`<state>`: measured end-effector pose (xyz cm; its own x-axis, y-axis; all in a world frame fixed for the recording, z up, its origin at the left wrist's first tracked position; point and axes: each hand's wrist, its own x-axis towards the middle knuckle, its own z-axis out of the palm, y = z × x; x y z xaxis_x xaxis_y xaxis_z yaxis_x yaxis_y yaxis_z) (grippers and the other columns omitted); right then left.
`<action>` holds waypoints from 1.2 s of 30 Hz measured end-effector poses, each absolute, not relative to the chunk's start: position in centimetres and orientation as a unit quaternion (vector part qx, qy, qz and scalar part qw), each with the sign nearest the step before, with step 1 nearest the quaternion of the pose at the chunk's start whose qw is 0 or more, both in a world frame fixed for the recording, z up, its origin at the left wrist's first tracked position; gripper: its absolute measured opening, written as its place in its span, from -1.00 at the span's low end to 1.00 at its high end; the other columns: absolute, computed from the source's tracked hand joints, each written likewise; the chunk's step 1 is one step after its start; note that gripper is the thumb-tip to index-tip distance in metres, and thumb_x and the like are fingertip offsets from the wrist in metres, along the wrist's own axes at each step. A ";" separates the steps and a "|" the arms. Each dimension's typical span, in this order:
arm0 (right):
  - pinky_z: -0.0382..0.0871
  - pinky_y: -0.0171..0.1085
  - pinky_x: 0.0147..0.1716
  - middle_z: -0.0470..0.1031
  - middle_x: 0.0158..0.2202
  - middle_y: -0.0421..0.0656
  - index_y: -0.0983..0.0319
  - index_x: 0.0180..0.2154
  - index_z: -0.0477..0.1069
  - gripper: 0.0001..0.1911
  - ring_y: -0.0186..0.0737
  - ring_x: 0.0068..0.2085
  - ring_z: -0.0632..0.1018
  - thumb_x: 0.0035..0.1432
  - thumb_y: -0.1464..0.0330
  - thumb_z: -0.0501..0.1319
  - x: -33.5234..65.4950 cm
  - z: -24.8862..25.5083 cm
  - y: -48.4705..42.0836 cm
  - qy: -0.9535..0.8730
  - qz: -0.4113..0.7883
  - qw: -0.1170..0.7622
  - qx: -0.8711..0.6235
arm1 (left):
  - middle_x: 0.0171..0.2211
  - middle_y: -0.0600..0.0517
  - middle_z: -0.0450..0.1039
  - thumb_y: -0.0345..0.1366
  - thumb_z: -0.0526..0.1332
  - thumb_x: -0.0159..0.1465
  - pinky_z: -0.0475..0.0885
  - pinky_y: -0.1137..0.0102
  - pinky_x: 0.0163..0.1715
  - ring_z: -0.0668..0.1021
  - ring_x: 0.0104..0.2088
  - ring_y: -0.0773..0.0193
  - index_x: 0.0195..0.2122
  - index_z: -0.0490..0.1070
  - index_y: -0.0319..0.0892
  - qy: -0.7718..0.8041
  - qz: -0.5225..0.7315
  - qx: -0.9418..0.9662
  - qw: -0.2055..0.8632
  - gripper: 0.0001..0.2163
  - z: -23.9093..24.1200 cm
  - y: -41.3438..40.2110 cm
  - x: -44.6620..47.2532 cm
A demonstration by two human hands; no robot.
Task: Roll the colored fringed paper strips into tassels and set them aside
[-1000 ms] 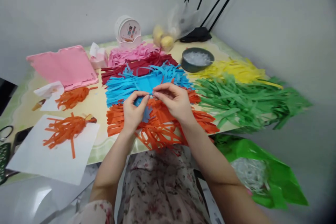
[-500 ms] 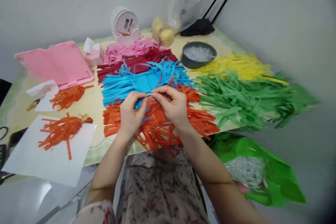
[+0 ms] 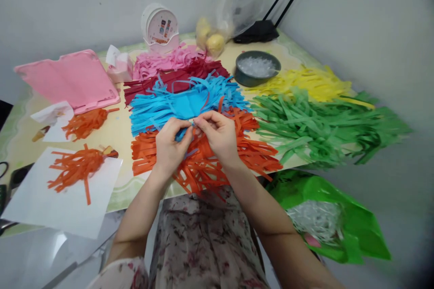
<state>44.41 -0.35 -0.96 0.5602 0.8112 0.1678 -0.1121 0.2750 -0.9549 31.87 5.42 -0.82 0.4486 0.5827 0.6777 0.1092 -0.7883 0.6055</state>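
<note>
So your left hand [image 3: 169, 144] and right hand [image 3: 217, 135] are pressed close together right in front of you, fingertips meeting, both pinched on a small blue paper bundle [image 3: 183, 133] held just above the orange fringe pile [image 3: 244, 153]. Can't make out exactly how the bundle is folded, your fingers cover most of it. Just past your hands is the big blue fringe pile [image 3: 183, 101], then dark red strips [image 3: 169, 79] and pink strips [image 3: 162, 62] further out. Off to the right of your right hand sit the green strips [image 3: 312, 128] and yellow strips [image 3: 312, 83], with a grey bowl [image 3: 249, 79] behind. Left of your left hand, an orange tassel [image 3: 76, 167] lies on a white sheet [image 3: 61, 210] on the counter [image 3: 118, 133].
</note>
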 end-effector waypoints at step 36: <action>0.20 -0.32 -0.67 0.22 -0.69 -0.36 0.13 -0.52 0.18 -0.40 -0.39 -0.68 0.29 0.10 -0.21 0.28 42.2 -2.1 0.1 -0.319 0.276 0.729 -0.539 | -0.39 0.05 0.59 -0.35 0.29 0.30 0.47 0.42 -0.25 0.59 -0.35 0.30 -0.34 0.53 -0.15 0.247 0.474 0.768 0.352 -0.93 -0.4 4.7 32.0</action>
<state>42.17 0.06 -2.13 0.6450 0.7457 0.1673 -0.0589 0.2668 -0.9620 32.00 4.66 -0.44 0.4284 0.7134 0.5546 0.0468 -0.6305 0.7748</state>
